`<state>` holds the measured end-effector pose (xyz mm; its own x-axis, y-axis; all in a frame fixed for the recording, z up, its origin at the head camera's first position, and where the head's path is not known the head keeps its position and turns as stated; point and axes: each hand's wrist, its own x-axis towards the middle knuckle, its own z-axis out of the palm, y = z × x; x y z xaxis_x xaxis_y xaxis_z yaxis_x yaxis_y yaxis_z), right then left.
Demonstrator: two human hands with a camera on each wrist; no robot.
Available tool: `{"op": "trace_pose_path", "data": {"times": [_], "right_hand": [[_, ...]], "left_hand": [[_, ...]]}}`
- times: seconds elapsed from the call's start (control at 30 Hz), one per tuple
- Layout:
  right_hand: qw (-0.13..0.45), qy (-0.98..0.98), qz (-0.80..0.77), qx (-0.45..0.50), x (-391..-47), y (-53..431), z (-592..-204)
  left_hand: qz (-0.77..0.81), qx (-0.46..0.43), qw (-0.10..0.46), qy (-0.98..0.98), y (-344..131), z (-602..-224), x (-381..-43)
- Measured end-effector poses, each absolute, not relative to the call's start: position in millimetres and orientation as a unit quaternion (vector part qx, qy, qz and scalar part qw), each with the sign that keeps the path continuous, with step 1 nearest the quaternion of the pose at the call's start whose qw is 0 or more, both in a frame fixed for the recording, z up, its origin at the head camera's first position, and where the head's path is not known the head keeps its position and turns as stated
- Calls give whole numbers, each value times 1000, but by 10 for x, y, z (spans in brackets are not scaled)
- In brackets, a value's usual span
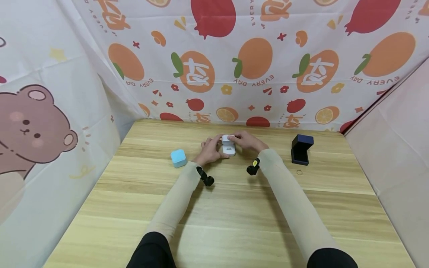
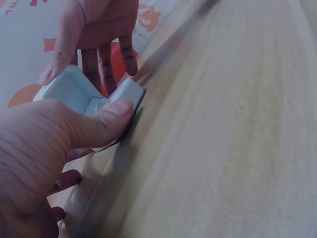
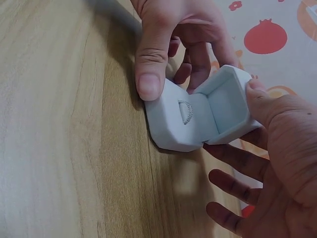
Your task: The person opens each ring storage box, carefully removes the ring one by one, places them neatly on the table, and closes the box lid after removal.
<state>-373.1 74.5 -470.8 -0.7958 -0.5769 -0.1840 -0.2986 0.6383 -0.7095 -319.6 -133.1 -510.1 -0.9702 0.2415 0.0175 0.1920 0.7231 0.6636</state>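
Observation:
A small white ring box (image 1: pixel 229 149) stands with its lid raised near the far side of the table, between both hands. In its cushion slot sits a silver beaded ring (image 3: pixel 186 112). My left hand (image 1: pixel 210 151) grips the lower part of the box, thumb pressed on the front of the base (image 2: pixel 130 94). The lid (image 3: pixel 229 101) is pinched by my right hand (image 1: pixel 247 141), thumb on its edge; its other fingers are spread behind the box in the right wrist view.
On the wooden table (image 1: pixel 228 223), a light blue box (image 1: pixel 178 158) sits left of the left hand. A dark blue ring box (image 1: pixel 300 149) stands with its lid up at the right, with a thin gold ring (image 1: pixel 299 172) in front. A fruit-print curtain (image 1: pixel 221 89) hangs behind the table.

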Motion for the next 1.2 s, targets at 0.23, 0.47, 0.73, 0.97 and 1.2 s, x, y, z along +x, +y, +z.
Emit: {"op": "trace_pose_path", "data": {"times": [0.23, 0.47, 0.73, 0.97, 1.2], "right_hand": [[204, 884, -342, -245, -3682, 730, -4685], [210, 884, -346, -233, -3684, 732, -4664], [206, 882, -355, -233, -3710, 725, -4661], [199, 889, -343, -231, -3711, 736, -4635], [207, 887, -348, -222, -3708, 699, -4658]], "left_hand": [[380, 110, 51, 917, -1326, -5078, -3165], [381, 123, 46, 915, -1282, -5058, -3137], [370, 126, 30, 920, -1247, -5073, -3132], [374, 140, 18, 917, -1221, -5055, -3115], [369, 133, 21, 920, -1253, -5063, -3095]]}}
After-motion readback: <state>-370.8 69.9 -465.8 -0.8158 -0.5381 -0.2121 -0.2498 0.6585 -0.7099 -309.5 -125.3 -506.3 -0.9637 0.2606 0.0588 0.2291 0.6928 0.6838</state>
